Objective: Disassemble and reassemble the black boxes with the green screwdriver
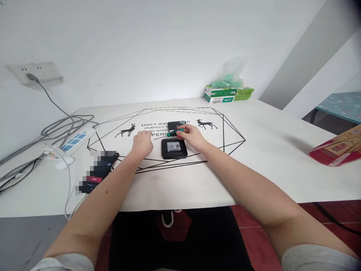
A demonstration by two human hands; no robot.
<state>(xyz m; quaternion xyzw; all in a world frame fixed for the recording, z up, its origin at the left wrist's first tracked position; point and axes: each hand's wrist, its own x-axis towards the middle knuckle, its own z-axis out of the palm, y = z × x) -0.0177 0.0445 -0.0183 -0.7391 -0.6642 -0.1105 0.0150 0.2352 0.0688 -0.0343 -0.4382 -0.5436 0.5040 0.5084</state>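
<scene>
My right hand (191, 136) grips a small screwdriver (170, 134) with a green and black handle. Its thin shaft points left, just above or on the tabletop. Right below it lies a flat black device (174, 149), its open side up, with a white printed label inside. Behind the screwdriver is a black cover (175, 125), partly hidden by my right hand. My left hand (142, 143) rests on the table left of the device, fingers curled under; whether anything is in them is hidden.
A phone (103, 173) lies at left front, beside a white power strip (77, 139) and tangled cables (60, 122). Green boxes (220, 94) with a plastic bag (229, 75) on top stand by the wall. A red and tan package (338, 148) sits at the right edge.
</scene>
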